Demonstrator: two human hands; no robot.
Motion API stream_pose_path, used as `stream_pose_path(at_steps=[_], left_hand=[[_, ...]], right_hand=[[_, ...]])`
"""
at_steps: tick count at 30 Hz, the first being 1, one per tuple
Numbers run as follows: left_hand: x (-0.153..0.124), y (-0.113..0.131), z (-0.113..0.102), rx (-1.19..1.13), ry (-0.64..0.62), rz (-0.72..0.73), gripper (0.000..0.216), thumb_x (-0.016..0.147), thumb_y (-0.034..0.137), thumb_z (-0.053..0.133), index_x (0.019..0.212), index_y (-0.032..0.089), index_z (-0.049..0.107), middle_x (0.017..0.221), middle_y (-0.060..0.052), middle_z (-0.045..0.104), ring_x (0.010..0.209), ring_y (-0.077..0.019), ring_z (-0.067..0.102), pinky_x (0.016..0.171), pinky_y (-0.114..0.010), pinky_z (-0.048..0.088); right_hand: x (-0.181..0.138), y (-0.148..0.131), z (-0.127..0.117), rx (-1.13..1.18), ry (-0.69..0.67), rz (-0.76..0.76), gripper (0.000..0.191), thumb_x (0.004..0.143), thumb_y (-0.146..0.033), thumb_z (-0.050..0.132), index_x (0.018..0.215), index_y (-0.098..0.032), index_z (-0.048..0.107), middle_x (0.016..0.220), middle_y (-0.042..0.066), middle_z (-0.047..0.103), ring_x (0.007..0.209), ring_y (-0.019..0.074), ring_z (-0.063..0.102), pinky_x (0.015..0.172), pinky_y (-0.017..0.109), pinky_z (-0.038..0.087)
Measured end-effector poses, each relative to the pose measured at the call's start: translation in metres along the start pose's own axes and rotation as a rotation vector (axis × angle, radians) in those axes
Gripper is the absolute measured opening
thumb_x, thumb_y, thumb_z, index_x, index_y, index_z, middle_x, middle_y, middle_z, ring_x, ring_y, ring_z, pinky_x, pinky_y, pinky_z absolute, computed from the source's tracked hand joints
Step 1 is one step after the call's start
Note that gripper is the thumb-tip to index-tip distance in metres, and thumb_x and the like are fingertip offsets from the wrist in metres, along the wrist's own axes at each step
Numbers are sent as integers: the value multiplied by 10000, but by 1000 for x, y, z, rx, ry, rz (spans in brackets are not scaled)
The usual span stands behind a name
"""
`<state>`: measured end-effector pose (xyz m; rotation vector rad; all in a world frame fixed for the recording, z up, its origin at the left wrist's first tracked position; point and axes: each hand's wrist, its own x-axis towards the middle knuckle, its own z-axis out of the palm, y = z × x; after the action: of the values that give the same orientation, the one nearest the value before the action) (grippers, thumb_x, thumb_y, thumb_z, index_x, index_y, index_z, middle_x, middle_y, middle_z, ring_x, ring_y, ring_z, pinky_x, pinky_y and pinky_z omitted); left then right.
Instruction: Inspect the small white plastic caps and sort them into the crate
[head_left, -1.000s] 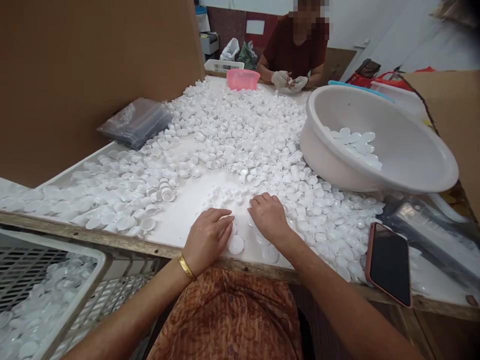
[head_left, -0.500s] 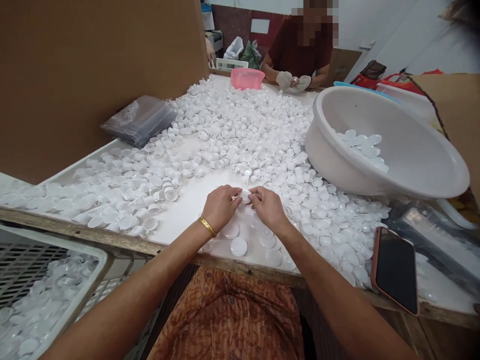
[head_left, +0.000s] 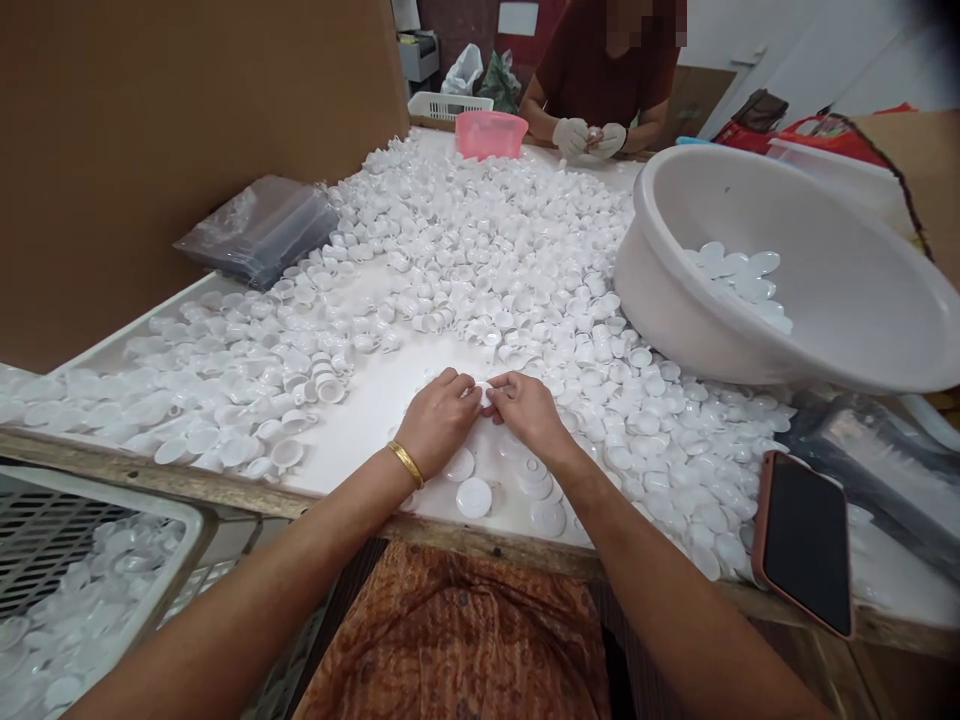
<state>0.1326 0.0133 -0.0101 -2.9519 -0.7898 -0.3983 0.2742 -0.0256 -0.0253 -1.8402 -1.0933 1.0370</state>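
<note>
In front of me, both hands are closed, fingertip to fingertip, on one small white round disc [head_left: 484,391], mostly covered by the fingers. My left hand [head_left: 441,418], with a gold bangle at the wrist, pinches its left side. The right edge is pinched by the thumb and fingers of my right hand [head_left: 529,408]. Below the hands, a loose white disc [head_left: 474,497] lies flat near the table edge, with others beside it. A large spread of small white cup-like pieces [head_left: 480,240] covers the table beyond, and flat round pieces [head_left: 660,450] are heaped to the right.
A big whitish basin [head_left: 795,340] holding oval white pieces stands at right. A phone [head_left: 806,545] overhangs the front edge. Plastic-wrapped packs [head_left: 262,230] lean by a brown board [head_left: 187,130]. A crate [head_left: 176,560] sits lower left. Across, a gloved person works near a pink tub [head_left: 491,135].
My fingers have closed further over the disc, which now shows less. The left hand has turned slightly. The whole view has shifted a little, and the person opposite has lowered their head.
</note>
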Motion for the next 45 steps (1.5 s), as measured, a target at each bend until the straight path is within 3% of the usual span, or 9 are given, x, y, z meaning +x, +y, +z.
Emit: stream_pose_path(at_steps=[6, 11, 19, 22, 28, 34, 39, 45], left_hand=[[4, 1, -7, 109, -147, 149, 171, 842, 85, 431, 899, 66, 592, 874, -110, 563, 804, -212, 470, 700, -330, 426], [9, 1, -8, 93, -175, 193, 168, 819, 36, 424, 839, 61, 589, 847, -121, 548, 818, -212, 479, 697, -334, 428], [-11, -1, 0, 8, -44, 118, 183, 884, 142, 412, 1003, 100, 545, 907, -90, 573, 836, -188, 484, 730, -306, 450], [-8, -1, -4, 47, -84, 155, 191, 880, 135, 408, 1005, 94, 546, 899, -101, 574, 820, -196, 483, 726, -326, 450], [1, -1, -8, 77, -177, 239, 172, 852, 93, 417, 896, 82, 583, 896, -120, 573, 811, -211, 488, 692, -341, 440], [2, 5, -9, 50, -190, 197, 176, 834, 67, 418, 908, 80, 577, 912, -123, 564, 817, -211, 491, 701, -350, 432], [-2, 11, -7, 65, -190, 196, 188, 831, 86, 425, 940, 58, 575, 939, -121, 554, 834, -215, 475, 703, -341, 420], [-3, 16, -2, 97, -176, 205, 193, 825, 95, 423, 895, 78, 603, 958, -124, 546, 893, -235, 461, 753, -360, 424]], right_hand=[[-2, -2, -4, -206, 59, -110, 90, 807, -227, 549, 831, -196, 630, 681, -6, 679, 614, 127, 639, 610, 231, 448], [0, 1, -4, -276, 116, -221, 93, 794, -215, 555, 804, -195, 646, 764, 12, 690, 704, 143, 642, 670, 245, 452], [-9, 0, -7, -142, 39, -130, 198, 820, -268, 501, 675, -176, 600, 583, 2, 652, 575, 140, 646, 611, 231, 482], [-10, -2, -7, -74, 29, -90, 198, 830, -269, 496, 690, -169, 594, 580, 5, 648, 558, 141, 651, 603, 232, 500], [-7, 0, -3, 98, -1, -50, 106, 802, -153, 527, 889, -164, 588, 772, 21, 665, 572, 114, 651, 556, 213, 532], [-6, 4, -1, 122, -14, -115, 77, 812, -174, 521, 793, -174, 596, 766, 0, 641, 612, 107, 645, 538, 194, 529], [-7, 5, -2, 15, 16, -101, 73, 800, -191, 529, 753, -178, 583, 673, -17, 611, 498, 97, 589, 528, 221, 495], [-4, 6, -2, -148, 72, -170, 96, 781, -152, 516, 744, -185, 599, 690, -9, 621, 639, 123, 579, 645, 244, 454]])
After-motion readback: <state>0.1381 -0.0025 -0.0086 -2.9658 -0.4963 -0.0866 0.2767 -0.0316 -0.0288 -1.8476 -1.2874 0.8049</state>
